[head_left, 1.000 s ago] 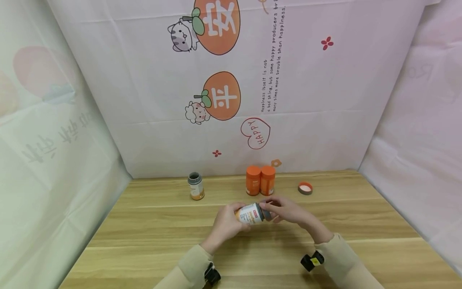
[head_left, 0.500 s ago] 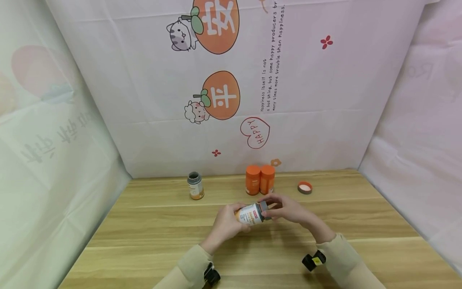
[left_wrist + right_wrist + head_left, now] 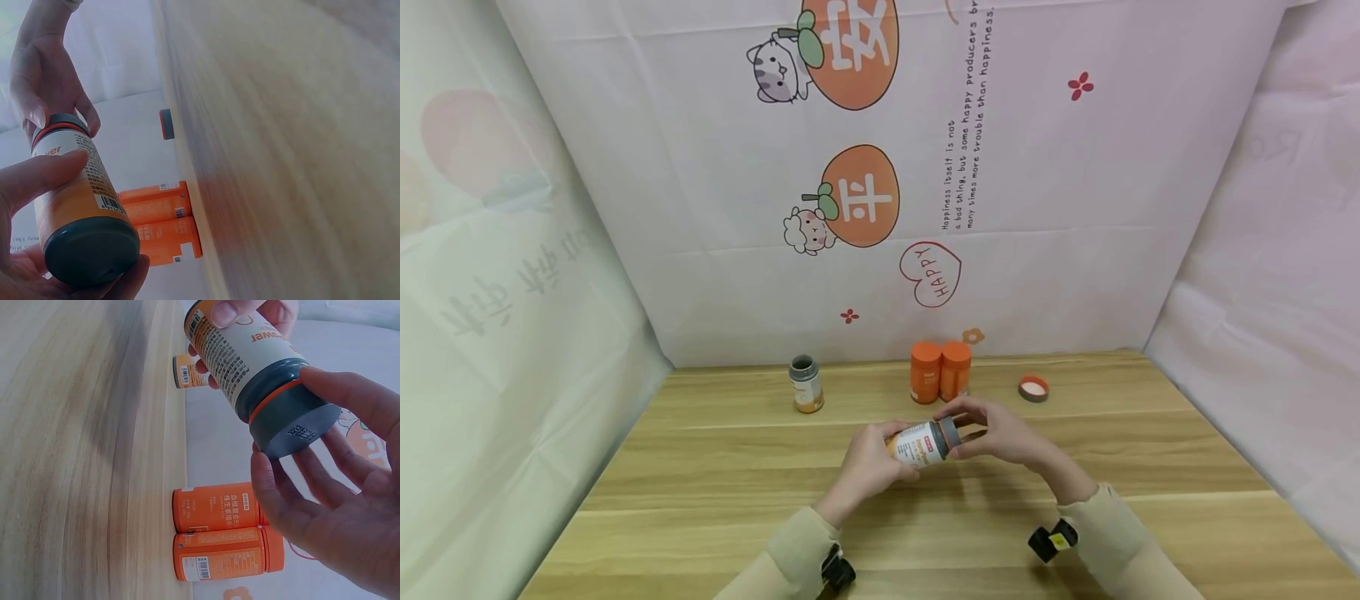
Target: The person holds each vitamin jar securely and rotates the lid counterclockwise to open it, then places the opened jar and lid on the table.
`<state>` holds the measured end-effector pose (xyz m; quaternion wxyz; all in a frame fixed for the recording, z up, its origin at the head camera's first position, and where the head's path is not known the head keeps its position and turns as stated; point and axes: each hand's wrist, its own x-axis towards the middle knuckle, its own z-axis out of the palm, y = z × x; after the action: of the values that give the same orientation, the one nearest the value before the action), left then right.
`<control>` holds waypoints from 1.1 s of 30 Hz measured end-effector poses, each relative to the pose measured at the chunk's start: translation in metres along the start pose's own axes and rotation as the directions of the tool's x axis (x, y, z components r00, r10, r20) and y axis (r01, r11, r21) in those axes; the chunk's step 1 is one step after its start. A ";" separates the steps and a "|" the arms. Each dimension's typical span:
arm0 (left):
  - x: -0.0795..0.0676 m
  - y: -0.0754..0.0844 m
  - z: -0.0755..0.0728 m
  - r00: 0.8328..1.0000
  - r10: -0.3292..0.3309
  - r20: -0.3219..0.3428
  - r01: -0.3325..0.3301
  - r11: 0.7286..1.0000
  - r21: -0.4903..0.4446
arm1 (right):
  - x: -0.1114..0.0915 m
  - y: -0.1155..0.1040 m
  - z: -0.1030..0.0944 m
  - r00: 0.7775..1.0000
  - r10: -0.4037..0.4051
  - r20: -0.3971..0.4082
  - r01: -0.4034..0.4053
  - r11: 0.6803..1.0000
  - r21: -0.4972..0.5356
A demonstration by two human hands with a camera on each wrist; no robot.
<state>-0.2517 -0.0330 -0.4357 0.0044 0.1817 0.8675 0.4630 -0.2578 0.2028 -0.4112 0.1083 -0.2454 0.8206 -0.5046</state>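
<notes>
My left hand point(image 3: 874, 457) grips a supplement bottle point(image 3: 919, 445) round its body, tilted above the table. White and orange cover this bottle, and in the left wrist view its dark grey base point(image 3: 92, 251) faces the camera. At the other end, my right hand point(image 3: 1000, 433) holds the grey screw cap point(image 3: 294, 422) by its rim, between thumb and fingertips. The cap sits on the bottle's neck, with an orange ring showing along its edge in the right wrist view.
An uncapped bottle point(image 3: 807, 385) stands at the back left of the wooden table point(image 3: 737, 483). Two orange bottles point(image 3: 925, 373) stand side by side at the back middle. Right of them lies a loose cap point(image 3: 1033, 388), inside up. Printed cloth point(image 3: 1037, 275) hangs behind.
The cap, earlier tilted at the bottle's mouth, now lines up with the neck. My right fingers have shifted round its rim. My left hand and the bottle have hardly moved.
</notes>
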 end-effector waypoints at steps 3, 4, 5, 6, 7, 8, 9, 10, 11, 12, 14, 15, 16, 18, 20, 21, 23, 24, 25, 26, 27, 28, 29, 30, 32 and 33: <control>0.000 -0.001 -0.001 1.000 0.001 0.005 -0.001 1.000 -0.012 | 0.000 0.000 0.000 1.000 -0.031 0.000 0.031 0.999 0.018; 0.001 0.000 -0.001 1.000 -0.001 0.007 0.001 1.000 -0.015 | 0.000 0.000 -0.001 0.999 -0.038 0.000 0.038 0.999 0.019; 0.001 -0.001 -0.001 1.000 -0.002 0.010 0.002 1.000 -0.018 | 0.000 0.001 -0.001 0.999 -0.045 0.000 0.045 0.999 0.019; 0.001 0.000 -0.001 1.000 -0.004 0.012 0.004 1.000 -0.018 | 0.000 0.000 -0.001 0.999 -0.049 0.000 0.049 0.999 0.019; 0.001 -0.001 -0.001 1.000 -0.004 0.014 0.005 1.000 -0.020 | 0.000 0.000 -0.001 0.999 -0.051 0.000 0.051 0.999 0.018; 0.000 0.000 -0.001 1.000 -0.006 0.017 0.006 1.000 -0.022 | 0.000 0.000 -0.001 0.999 -0.051 -0.001 0.051 0.999 0.016; 0.000 0.000 -0.002 1.000 -0.006 0.019 0.007 1.000 -0.023 | 0.000 0.000 -0.001 0.999 -0.051 -0.003 0.051 0.999 0.016; 0.000 0.000 -0.002 1.000 -0.008 0.020 0.008 1.000 -0.026 | 0.000 0.000 -0.001 0.999 -0.050 -0.005 0.050 0.999 0.015; 0.000 0.000 -0.001 1.000 -0.007 0.021 0.007 1.000 -0.027 | 0.000 0.001 -0.001 0.999 -0.049 -0.008 0.049 0.999 0.015; 0.000 0.000 -0.001 1.000 -0.006 0.022 0.006 1.000 -0.029 | 0.000 0.001 0.000 0.999 -0.048 -0.013 0.048 0.999 0.017; 0.000 0.000 -0.001 1.000 0.002 0.019 -0.001 1.000 -0.029 | -0.001 0.002 -0.001 0.999 -0.048 -0.022 0.048 0.999 0.021; 0.000 -0.001 -0.001 1.000 0.007 0.017 -0.007 1.000 -0.028 | -0.001 0.002 0.000 0.998 -0.049 -0.026 0.050 0.998 0.028; 0.000 -0.001 -0.001 1.000 0.011 0.015 -0.011 1.000 -0.027 | -0.001 0.002 0.000 0.998 -0.051 -0.029 0.052 0.998 0.035; 0.000 -0.001 -0.001 1.000 0.019 0.010 -0.019 0.999 -0.028 | -0.001 0.001 0.000 0.998 -0.057 -0.032 0.058 0.997 0.050; 0.001 -0.001 -0.001 1.000 0.027 0.005 -0.027 0.999 -0.030 | -0.002 0.000 0.000 0.998 -0.062 -0.032 0.064 0.996 0.064; 0.000 -0.001 -0.001 1.000 0.030 0.004 -0.030 0.999 -0.031 | -0.002 0.000 0.000 0.997 -0.064 -0.032 0.067 0.995 0.072; 0.000 -0.002 -0.001 0.999 0.034 0.003 -0.033 0.999 -0.031 | -0.002 -0.001 0.001 0.997 -0.068 -0.034 0.071 0.994 0.080; 0.000 -0.002 -0.002 0.999 0.036 0.002 -0.036 0.999 -0.031 | -0.002 -0.001 0.001 0.997 -0.071 -0.035 0.074 0.994 0.083; 0.000 -0.002 -0.002 0.999 0.036 0.002 -0.036 0.999 -0.030 | -0.003 0.000 0.001 0.997 -0.073 -0.038 0.076 0.993 0.085; 0.000 -0.002 -0.002 0.999 0.038 0.001 -0.038 0.999 -0.029 | -0.003 0.000 0.001 0.996 -0.076 -0.041 0.079 0.993 0.087; -0.001 -0.002 -0.002 0.999 0.038 0.000 -0.038 0.999 -0.029 | -0.003 0.000 0.001 0.996 -0.079 -0.043 0.082 0.992 0.090; -0.001 -0.002 -0.003 0.999 0.037 -0.001 -0.037 0.999 -0.028 | -0.003 0.000 0.001 0.996 -0.081 -0.046 0.084 0.992 0.091; -0.001 -0.002 -0.003 0.999 0.036 -0.003 -0.036 0.999 -0.025 | -0.003 0.000 0.001 0.995 -0.081 -0.050 0.085 0.992 0.091; -0.001 -0.002 -0.003 0.999 0.037 -0.004 -0.037 0.999 -0.025 | -0.003 0.000 0.001 0.995 -0.081 -0.053 0.085 0.992 0.092; -0.001 -0.003 -0.003 0.999 0.040 -0.009 -0.041 0.999 -0.024 | -0.003 0.000 0.001 0.995 -0.077 -0.057 0.082 0.992 0.095; -0.001 -0.003 -0.003 0.999 0.040 -0.010 -0.040 0.999 -0.025 | -0.003 0.000 0.001 0.996 -0.074 -0.060 0.079 0.992 0.098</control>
<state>-0.2524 -0.0369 -0.4364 -0.0066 0.1967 0.8580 0.4745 -0.2549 0.2038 -0.4120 0.0781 -0.2568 0.7870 -0.5555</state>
